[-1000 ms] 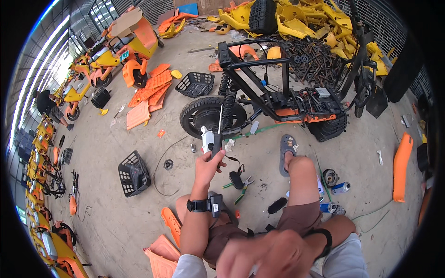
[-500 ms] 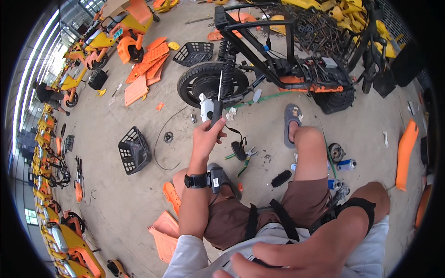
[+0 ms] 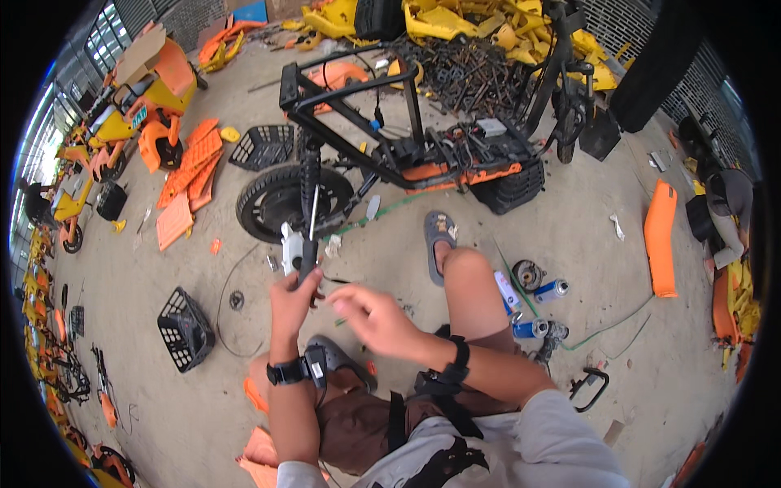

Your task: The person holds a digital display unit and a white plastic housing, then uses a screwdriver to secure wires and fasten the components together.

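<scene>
My left hand (image 3: 294, 302) is closed around a black-handled piece with a thin metal shaft (image 3: 314, 213) pointing up. Against it sits a white part (image 3: 291, 248); whether the two are joined I cannot tell. Behind them stands the wheel (image 3: 285, 203) of a stripped black scooter frame (image 3: 358, 102). A dark cord runs from the held piece toward my right hand (image 3: 378, 321). That hand is just right of the left one, fingers loosely stretched and slightly blurred, with nothing visible in it.
A black basket (image 3: 185, 329) lies left of my legs, near a small sprocket (image 3: 236, 300). Spray cans (image 3: 551, 290) and a round metal part (image 3: 530, 275) lie to the right. Beyond is an orange panel (image 3: 661, 236). Another person (image 3: 730, 207) is at the far right.
My right hand has swung up from low in front of my body to beside the left hand. The view has turned rightward; the left hand still grips the black-handled piece.
</scene>
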Demonstrator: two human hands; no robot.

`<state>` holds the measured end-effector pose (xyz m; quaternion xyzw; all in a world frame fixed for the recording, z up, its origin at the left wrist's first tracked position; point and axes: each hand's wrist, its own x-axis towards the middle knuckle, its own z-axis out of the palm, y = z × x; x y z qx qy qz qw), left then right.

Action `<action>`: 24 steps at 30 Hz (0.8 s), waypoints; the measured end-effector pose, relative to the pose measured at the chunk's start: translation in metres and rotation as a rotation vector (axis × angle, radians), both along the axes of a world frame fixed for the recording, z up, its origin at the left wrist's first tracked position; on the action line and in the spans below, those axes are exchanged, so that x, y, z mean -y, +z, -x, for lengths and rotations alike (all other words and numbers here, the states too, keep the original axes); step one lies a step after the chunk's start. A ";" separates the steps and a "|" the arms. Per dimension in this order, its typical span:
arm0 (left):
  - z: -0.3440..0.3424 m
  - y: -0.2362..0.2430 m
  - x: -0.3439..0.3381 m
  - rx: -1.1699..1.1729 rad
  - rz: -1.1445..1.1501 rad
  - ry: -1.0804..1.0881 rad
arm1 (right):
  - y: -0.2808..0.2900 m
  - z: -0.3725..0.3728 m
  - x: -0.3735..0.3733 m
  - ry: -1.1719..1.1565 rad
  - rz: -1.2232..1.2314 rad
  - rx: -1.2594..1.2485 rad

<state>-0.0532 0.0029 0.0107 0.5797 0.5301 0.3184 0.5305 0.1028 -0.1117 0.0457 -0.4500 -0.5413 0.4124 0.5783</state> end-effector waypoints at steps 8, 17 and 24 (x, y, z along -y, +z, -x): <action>-0.015 0.011 0.020 -0.155 0.026 -0.280 | -0.075 -0.014 -0.026 -0.041 0.342 -0.437; -0.027 -0.005 0.019 -0.185 -0.153 -0.415 | -0.089 -0.015 -0.032 -0.166 0.334 -0.262; -0.020 -0.010 0.012 -0.177 -0.143 -0.423 | -0.092 -0.016 -0.031 -0.294 0.170 -0.470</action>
